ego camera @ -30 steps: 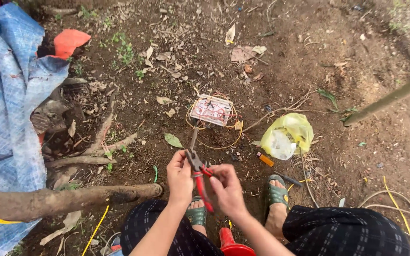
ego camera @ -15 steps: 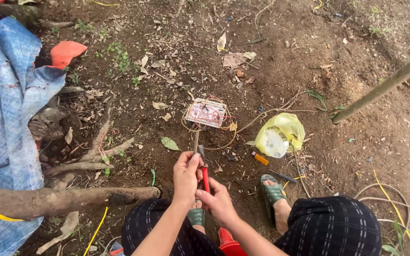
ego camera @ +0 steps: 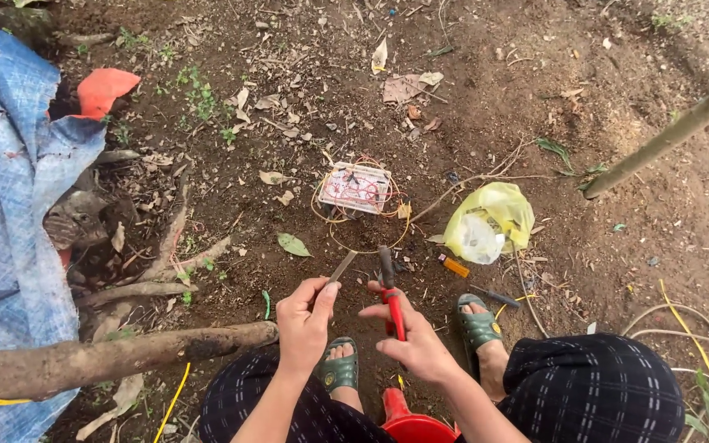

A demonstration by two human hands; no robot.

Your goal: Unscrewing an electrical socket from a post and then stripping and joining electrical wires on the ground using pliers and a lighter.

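A thin, flat grey strip (ego camera: 342, 267), possibly a blade or a stub of flat wire, is pinched between the thumb and forefinger of the left hand (ego camera: 305, 320), its free end pointing up and away over the bare soil. A pair of red-handled pliers with dark jaws (ego camera: 389, 294) is gripped in the closed right hand (ego camera: 416, 340); the jaws point away from the body and stand just beside the strip, apart from it. What the strip is cannot be told with certainty. Further out on the ground a small white rectangular board laced with red and yellow wires (ego camera: 356, 187) is seen, untouched by either hand, its loose wires curling round it. Near it lie a crumpled yellow plastic bag (ego camera: 490, 221) and a small orange-handled tool (ego camera: 453, 266). As far as can be judged, the wiring is unfinished: tool and strip are held ready but not yet brought together. Green sandals (ego camera: 478, 324) are worn on both feet, and a blue tarpaulin (ego camera: 6, 213) is spread at the left.
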